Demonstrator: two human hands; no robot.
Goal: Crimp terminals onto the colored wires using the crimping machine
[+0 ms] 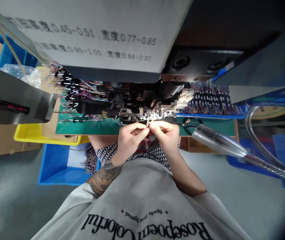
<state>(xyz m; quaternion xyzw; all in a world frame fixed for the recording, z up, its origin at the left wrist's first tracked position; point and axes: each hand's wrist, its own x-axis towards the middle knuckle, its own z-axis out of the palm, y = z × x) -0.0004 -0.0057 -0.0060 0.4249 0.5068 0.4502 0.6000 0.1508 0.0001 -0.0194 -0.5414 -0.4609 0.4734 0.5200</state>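
Observation:
My left hand (131, 137) and my right hand (166, 136) meet at the front of a crimping machine (157, 111), fingertips almost touching. Each is closed in a pinch of thumb and forefinger. Between and just above the fingertips, thin wires (147, 122) stick up toward the lit tooling, one whitish and one yellowish. Which finger grips which wire is too small to tell. A strip of small metal terminals (132, 114) runs across the machine front from the left. The lower ends of the wires are hidden behind my fingers.
Bundles of multicoloured wires (92, 90) lie behind on the left, more wire bundles (209, 100) in a blue tray on the right. A flexible lamp (217, 141) reaches in from the right. Yellow (49, 135) and blue (57, 165) bins stand left. A green mat (207, 126) covers the bench.

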